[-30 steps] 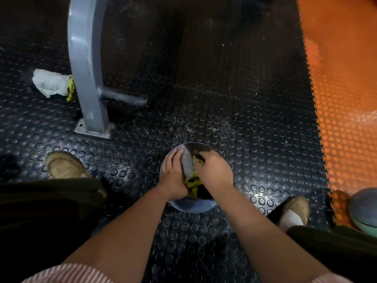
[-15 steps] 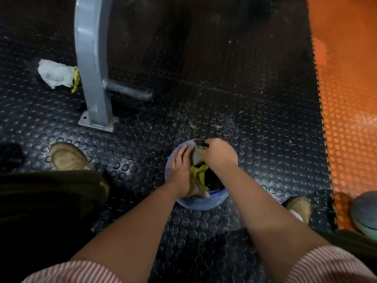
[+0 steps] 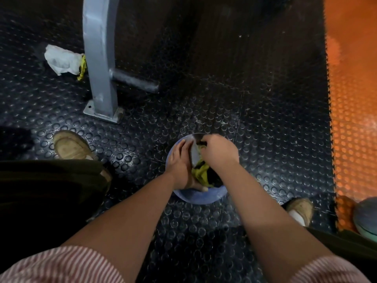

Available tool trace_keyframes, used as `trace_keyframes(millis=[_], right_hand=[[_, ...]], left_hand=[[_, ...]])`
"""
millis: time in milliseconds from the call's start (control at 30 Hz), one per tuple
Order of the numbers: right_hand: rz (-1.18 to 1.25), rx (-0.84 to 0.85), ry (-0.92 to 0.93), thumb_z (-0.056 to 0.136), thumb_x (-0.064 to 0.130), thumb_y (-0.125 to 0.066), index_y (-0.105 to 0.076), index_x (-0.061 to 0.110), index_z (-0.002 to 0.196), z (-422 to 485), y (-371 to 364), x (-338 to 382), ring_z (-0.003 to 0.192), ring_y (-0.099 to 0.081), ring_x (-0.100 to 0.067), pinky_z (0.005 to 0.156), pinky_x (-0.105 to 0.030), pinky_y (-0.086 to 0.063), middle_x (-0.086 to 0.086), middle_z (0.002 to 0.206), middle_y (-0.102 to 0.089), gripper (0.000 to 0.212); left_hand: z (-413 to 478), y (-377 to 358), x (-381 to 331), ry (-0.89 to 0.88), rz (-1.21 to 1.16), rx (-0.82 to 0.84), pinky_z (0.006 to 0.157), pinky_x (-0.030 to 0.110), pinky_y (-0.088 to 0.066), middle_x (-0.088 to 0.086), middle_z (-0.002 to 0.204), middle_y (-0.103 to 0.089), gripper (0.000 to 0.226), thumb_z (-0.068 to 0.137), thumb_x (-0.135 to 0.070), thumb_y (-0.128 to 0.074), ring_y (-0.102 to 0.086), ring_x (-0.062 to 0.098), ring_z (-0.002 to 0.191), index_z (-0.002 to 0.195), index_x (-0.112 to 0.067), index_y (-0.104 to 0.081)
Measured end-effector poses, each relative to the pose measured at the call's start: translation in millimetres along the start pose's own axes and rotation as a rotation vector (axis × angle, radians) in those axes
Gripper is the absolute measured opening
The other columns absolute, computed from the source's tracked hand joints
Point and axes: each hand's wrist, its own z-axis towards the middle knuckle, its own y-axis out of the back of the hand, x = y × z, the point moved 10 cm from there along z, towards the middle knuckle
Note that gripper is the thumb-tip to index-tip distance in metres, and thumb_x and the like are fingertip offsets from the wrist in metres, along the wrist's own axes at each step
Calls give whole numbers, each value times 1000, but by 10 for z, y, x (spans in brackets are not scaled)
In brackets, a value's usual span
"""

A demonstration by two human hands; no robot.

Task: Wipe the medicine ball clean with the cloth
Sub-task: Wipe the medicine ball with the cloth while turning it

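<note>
We can read no text, label, brand, number or sign here; the medicine ball (image 3: pixel 201 196), the cloth (image 3: pixel 200 174) and the grey post (image 3: pixel 100 58) show us no legible marking.

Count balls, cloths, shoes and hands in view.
Balls: 2 (medicine ball, grey ball)
Cloths: 2 (cloth, white rag)
Shoes: 2 (left shoe, right shoe)
Hands: 2 (left hand, right hand)
Total: 8

The cloth (image 3: pixel 201 174) is mostly hidden; a second ball (image 3: pixel 366 215) is cropped.
</note>
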Motion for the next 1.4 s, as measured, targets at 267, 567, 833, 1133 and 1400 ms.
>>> trace_keyframes(millis=[267,567,833,1133,1400], right_hand=[[103,-29,9,94,22,-48,-59,19,120,-441,-211,36,100,-59,-28,74,-35,-47,-5,114,-57,29],[77,-44,-69,91,24,-51,-62,20,113,-472,-87,-159,95,-60,-28,68,-32,-44,-6,108,-62,26],[216,-51,-120,91,25,-50,-65,17,110,-252,-34,-208,91,-60,-28,66,-31,-44,-8,103,-65,24],[195,-25,-117,91,25,-52,-61,19,108,-697,-219,-285,94,-59,-26,62,-29,-37,-3,108,-62,21],[234,-15,-156,90,22,-51,-63,18,106,-116,19,-232,91,-61,-28,66,-30,-42,-6,98,-65,20]], left_hand=[[30,41,130,62,-45,-4,120,30,-2,3,158,6,114,74,-28,-80,2,22,148,153,-24,2],[47,-57,-16,26,129,40,119,30,3,4,159,19,108,84,-27,-70,13,22,148,152,-23,14],[120,1,24,17,-11,30,118,30,-4,3,159,8,114,76,-29,-79,2,23,148,153,-27,5],[86,-68,30,19,13,27,118,31,0,-5,158,12,121,71,-28,-83,8,20,147,152,-30,7],[51,7,-46,-39,-64,-67,118,31,0,7,158,0,119,66,-32,-87,-2,22,147,152,-14,-7]])
